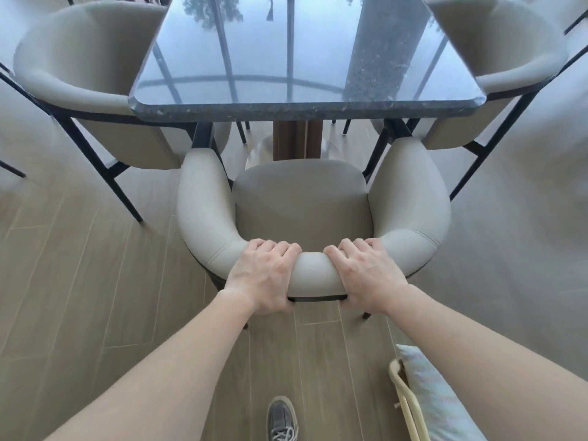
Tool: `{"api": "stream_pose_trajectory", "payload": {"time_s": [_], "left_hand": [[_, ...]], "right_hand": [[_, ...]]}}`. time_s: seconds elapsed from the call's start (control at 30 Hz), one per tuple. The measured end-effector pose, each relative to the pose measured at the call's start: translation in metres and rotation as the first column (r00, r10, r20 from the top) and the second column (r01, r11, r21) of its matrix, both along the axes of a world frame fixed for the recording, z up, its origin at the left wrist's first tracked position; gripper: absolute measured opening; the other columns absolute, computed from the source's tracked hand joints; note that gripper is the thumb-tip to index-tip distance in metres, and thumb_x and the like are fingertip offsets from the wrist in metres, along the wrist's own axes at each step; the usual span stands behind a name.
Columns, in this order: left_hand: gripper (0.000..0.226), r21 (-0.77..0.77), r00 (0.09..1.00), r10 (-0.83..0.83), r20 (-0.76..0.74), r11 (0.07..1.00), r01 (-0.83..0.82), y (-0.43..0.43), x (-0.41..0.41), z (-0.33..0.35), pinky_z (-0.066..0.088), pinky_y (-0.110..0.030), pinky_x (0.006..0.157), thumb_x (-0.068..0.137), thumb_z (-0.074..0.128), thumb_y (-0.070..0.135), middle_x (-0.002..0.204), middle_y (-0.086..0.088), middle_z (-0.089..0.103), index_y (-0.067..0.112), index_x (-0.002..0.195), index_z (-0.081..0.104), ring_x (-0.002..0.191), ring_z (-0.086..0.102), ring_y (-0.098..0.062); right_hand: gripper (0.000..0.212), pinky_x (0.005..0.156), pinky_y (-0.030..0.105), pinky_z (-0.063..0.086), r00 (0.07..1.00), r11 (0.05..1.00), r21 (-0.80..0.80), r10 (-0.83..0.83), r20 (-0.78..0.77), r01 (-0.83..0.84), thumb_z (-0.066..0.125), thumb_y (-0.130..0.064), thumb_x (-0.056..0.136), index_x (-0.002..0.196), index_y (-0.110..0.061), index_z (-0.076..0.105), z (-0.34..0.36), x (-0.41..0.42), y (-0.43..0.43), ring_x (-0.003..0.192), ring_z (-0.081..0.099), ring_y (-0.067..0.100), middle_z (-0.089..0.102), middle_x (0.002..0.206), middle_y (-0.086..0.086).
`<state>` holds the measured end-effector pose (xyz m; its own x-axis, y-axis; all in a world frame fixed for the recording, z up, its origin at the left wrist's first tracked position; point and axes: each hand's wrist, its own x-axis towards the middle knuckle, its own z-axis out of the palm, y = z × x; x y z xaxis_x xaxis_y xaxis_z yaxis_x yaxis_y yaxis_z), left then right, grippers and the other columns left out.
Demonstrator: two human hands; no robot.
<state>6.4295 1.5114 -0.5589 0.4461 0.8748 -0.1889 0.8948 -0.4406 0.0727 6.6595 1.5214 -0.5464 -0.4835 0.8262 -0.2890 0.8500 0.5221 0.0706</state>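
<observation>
A beige padded chair (pixel 302 198) with a curved backrest and dark metal legs stands in front of me, its seat facing a dark stone table (pixel 305 106). My left hand (pixel 264 275) grips the top of the backrest left of its middle, fingers curled over the padding. My right hand (pixel 366 275) grips the same backrest right of its middle, with the thumb underneath. The chair's front lies just short of the table's near edge.
Two matching beige chairs flank the table, one on the left (pixel 79 74) and one on the right (pixel 496 52). A brown table pedestal (pixel 297 138) stands under the top. My grey shoe (pixel 281 418) is on the wood-look floor; a cane frame with a pale cushion (pixel 429 399) sits at lower right.
</observation>
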Motion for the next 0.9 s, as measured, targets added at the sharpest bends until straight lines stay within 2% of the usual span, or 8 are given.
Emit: {"api": "stream_pose_trajectory", "payload": {"time_s": [0.07, 0.13, 0.3, 0.43, 0.63, 0.9], "left_hand": [[0.096, -0.040, 1.000, 0.001, 0.018, 0.999, -0.001, 0.001, 0.000, 0.001, 0.035, -0.039, 0.113, 0.070, 0.069, 0.069, 0.141, 0.012, 0.056, 0.034, 0.153, 0.035, 0.124, 0.058, -0.021], [0.102, -0.059, 1.000, 0.003, 0.028, 0.998, -0.001, 0.001, 0.000, 0.000, 0.033, -0.039, 0.116, 0.072, 0.066, 0.070, 0.149, 0.015, 0.052, 0.038, 0.160, 0.026, 0.128, 0.056, -0.019], [0.090, -0.071, 1.000, -0.002, -0.008, 0.997, 0.001, -0.002, 0.005, 0.000, 0.037, -0.040, 0.107, 0.071, 0.067, 0.065, 0.133, 0.013, 0.058, 0.038, 0.151, 0.034, 0.117, 0.058, -0.021], [0.089, -0.092, 0.997, -0.033, -0.076, 0.995, 0.026, -0.002, 0.013, 0.004, 0.038, -0.039, 0.105, 0.070, 0.071, 0.060, 0.125, 0.012, 0.056, 0.034, 0.148, 0.036, 0.113, 0.056, -0.021], [0.087, -0.101, 0.997, -0.052, -0.053, 0.994, 0.046, -0.009, 0.051, 0.008, 0.041, -0.042, 0.103, 0.070, 0.067, 0.062, 0.126, 0.011, 0.059, 0.032, 0.146, 0.039, 0.114, 0.057, -0.023], [0.086, -0.092, 0.998, -0.035, -0.051, 0.995, 0.030, -0.009, 0.079, 0.009, 0.041, -0.043, 0.102, 0.072, 0.072, 0.059, 0.125, 0.009, 0.058, 0.031, 0.145, 0.038, 0.114, 0.058, -0.024]], "right_hand": [[0.082, 0.101, 0.043, 0.043, 0.999, 0.998, -0.044, 0.047, -0.002, -0.047, 0.076, -0.050, 0.078, 0.144, -0.024, 0.035, 0.001, 0.002, 0.006, 0.109, 0.058, 0.028, 0.055, 0.125, 0.001], [0.083, 0.100, 0.041, 0.045, 0.997, 0.995, -0.077, 0.065, -0.036, -0.068, 0.074, -0.053, 0.080, 0.146, -0.023, 0.035, -0.001, 0.004, 0.009, 0.108, 0.060, 0.028, 0.056, 0.125, 0.000], [0.073, 0.085, 0.039, 0.046, 0.994, 0.995, -0.063, 0.066, -0.089, -0.072, 0.073, -0.056, 0.079, 0.135, -0.020, 0.044, -0.008, 0.007, 0.005, 0.095, 0.061, 0.028, 0.059, 0.111, 0.001], [0.059, 0.075, 0.037, 0.035, 0.994, 0.997, -0.021, 0.070, -0.085, -0.072, 0.074, -0.050, 0.080, 0.121, -0.017, 0.047, -0.003, 0.011, 0.000, 0.092, 0.061, 0.028, 0.058, 0.105, 0.002], [0.060, 0.074, 0.038, 0.034, 0.994, 0.996, -0.002, 0.093, -0.063, -0.093, 0.072, -0.056, 0.081, 0.119, -0.017, 0.048, 0.000, 0.050, -0.003, 0.092, 0.061, 0.028, 0.058, 0.105, 0.002], [0.063, 0.076, 0.040, 0.041, 0.991, 0.993, -0.007, 0.113, -0.066, -0.114, 0.072, -0.059, 0.076, 0.119, -0.017, 0.051, 0.001, 0.079, -0.001, 0.090, 0.061, 0.028, 0.059, 0.103, 0.001]]}}
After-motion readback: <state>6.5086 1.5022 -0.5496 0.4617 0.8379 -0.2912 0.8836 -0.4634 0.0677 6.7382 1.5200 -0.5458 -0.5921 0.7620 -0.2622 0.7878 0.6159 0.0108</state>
